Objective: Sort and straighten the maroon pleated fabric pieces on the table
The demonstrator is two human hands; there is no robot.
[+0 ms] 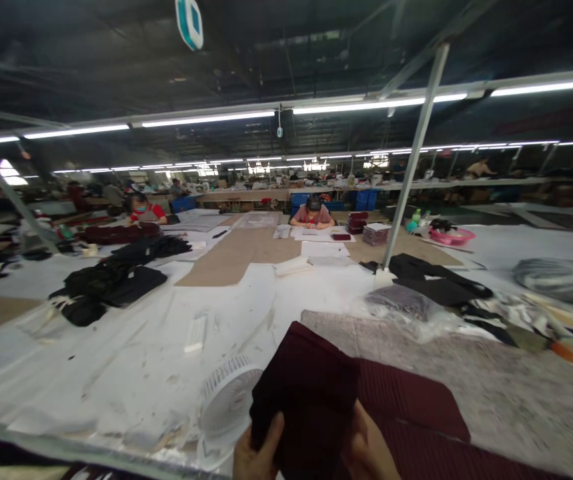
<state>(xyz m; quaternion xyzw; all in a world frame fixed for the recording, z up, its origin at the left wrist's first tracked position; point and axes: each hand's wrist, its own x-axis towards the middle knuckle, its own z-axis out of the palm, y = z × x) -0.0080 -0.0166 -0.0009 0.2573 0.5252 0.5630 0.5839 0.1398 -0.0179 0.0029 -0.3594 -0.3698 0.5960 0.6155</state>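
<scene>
At right: dark items (441,225) in pink basin (461,239) | hands (261,447) (369,443): maroon cloth (306,393)

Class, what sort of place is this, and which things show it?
Probably a garment workshop: both hands hold dark maroon fabric, black cloth pieces lie on the long white worktable, and tube lights run overhead.
</scene>
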